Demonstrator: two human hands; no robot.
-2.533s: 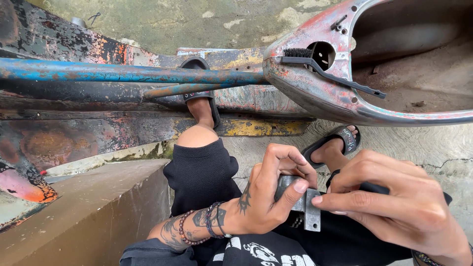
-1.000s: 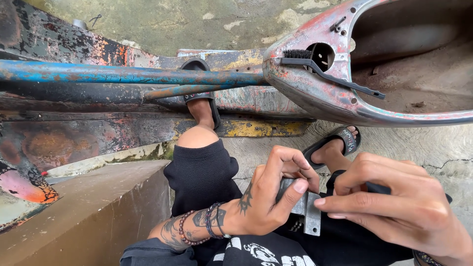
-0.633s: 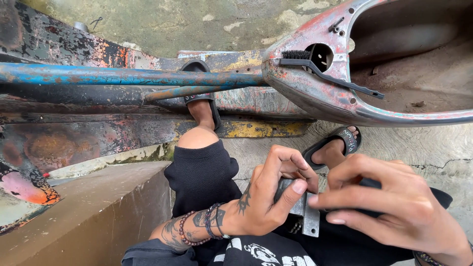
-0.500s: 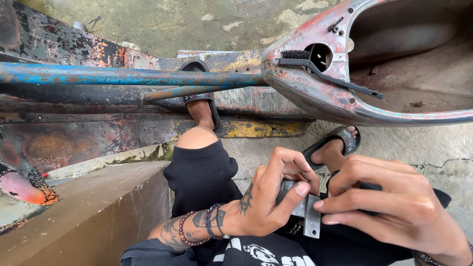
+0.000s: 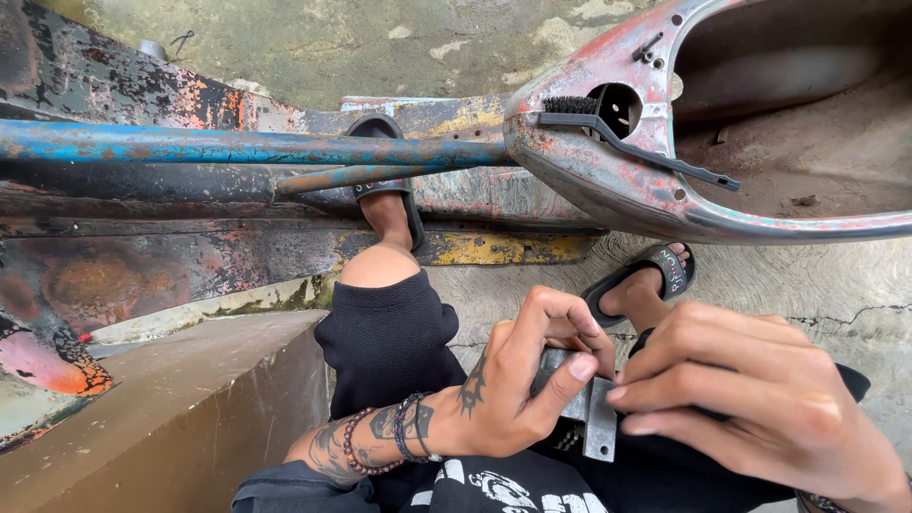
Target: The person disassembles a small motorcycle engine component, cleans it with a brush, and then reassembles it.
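**A:** Biggest thing in shot is the old scooter body, rusted, red and grey paint flaking, lying across the top of the view with its hollow shell open on the right.

**B:** And the blue-painted frame tube runs from the left edge into that shell, a thinner tube angled just beneath it. Behind both, a battered sheet-metal panel, orange and brown with rust.

**A:** Lower left there's a concrete step. The person sits beside it, black shorts over the knee, one foot in a black sandal tucked under the tube, the other sandal out on the cracked concrete floor.

**B:** On the shell's rim lies a black brush, bristles by the round hole, handle pointing right.

**A:** Now the hands. Left hand, tattooed, beads at the wrist, curls tight round a small grey metal bracket, thumb pressed on its face, fingers wrapped over the top.

**B:** Right hand comes in from the right, fingers bent, their tips meeting the bracket's edge. Whether it pinches anything of its own, I can't tell; its back hides that.

**A:** The bracket sits low centre, above the lap, between both hands.
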